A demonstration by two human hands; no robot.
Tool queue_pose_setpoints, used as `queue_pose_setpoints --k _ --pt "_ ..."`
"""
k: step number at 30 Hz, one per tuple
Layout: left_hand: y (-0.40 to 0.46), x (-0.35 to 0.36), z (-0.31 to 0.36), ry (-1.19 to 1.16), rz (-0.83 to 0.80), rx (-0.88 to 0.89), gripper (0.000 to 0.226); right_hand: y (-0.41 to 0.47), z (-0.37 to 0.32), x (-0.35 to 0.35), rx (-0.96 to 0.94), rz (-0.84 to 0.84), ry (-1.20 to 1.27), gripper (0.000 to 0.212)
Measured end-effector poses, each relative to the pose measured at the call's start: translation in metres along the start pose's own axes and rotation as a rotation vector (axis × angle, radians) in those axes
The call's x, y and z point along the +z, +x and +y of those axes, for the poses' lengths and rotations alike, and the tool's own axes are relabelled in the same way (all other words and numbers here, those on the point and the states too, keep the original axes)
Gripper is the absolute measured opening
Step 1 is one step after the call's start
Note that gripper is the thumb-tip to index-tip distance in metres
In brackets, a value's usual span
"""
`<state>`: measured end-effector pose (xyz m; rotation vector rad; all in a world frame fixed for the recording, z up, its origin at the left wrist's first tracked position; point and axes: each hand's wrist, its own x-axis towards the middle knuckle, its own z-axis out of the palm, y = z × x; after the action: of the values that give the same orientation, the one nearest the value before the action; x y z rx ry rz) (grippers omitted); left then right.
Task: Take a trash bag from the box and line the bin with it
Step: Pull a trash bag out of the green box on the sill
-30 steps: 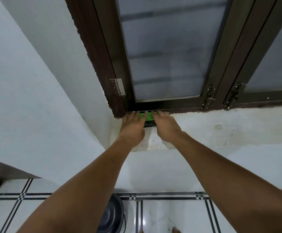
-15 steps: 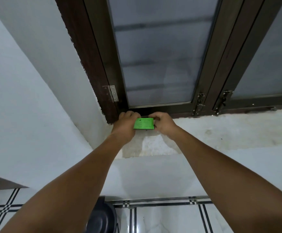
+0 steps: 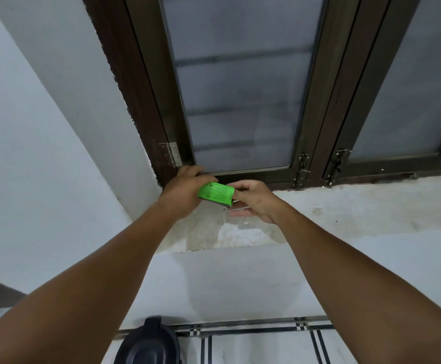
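A small bright green box (image 3: 216,193) with black print is held just above the concrete window sill (image 3: 345,206), at the window's lower left corner. My left hand (image 3: 182,191) grips the box's left end. My right hand (image 3: 253,199) pinches its right end, fingers curled at the opening. Something pale shows under the right fingers; I cannot tell what it is. The dark round bin (image 3: 148,345) with its lid stands on the floor below, at the bottom edge of the view, partly hidden by my left forearm.
A dark brown window frame (image 3: 140,101) with frosted glass and metal latches (image 3: 302,169) rises directly behind the hands. White walls close in on the left. White floor tiles (image 3: 253,348) with black stripes lie below the sill.
The green box has come off the sill's back edge and now sits between both hands, tilted toward me. My right hand has moved onto the box's right end.
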<state>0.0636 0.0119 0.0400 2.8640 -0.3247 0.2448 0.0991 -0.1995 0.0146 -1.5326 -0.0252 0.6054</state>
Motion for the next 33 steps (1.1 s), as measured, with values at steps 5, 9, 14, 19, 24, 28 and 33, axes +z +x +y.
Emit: queue_pose_setpoints --k 5,9,14,19,24,28,33 --pt "0.015 -0.03 0.02 0.219 -0.022 0.035 0.064 0.008 -0.003 0.018 -0.002 0.231 0.152 0.025" --pt "0.029 -0.052 0.038 0.12 0.023 0.071 0.063 0.013 -0.002 0.017 0.061 0.366 0.474 0.023" --pt "0.038 -0.082 0.058 -0.397 -0.032 -0.072 0.063 -0.005 0.004 0.011 0.186 0.225 0.773 0.03" --pt "0.041 -0.08 0.06 -0.542 0.115 -0.218 0.056 -0.005 0.009 0.013 0.226 0.203 0.627 0.046" --pt "0.039 -0.064 0.048 -0.616 0.216 -0.348 0.054 0.0 0.011 0.013 0.133 0.258 0.405 0.048" --pt "0.037 -0.052 0.041 -0.788 0.37 -0.486 0.043 -0.001 0.015 0.007 0.073 0.187 0.38 0.04" --pt "0.03 -0.031 0.021 -0.893 0.409 -0.66 0.042 0.003 0.01 -0.005 0.03 0.393 0.389 0.031"
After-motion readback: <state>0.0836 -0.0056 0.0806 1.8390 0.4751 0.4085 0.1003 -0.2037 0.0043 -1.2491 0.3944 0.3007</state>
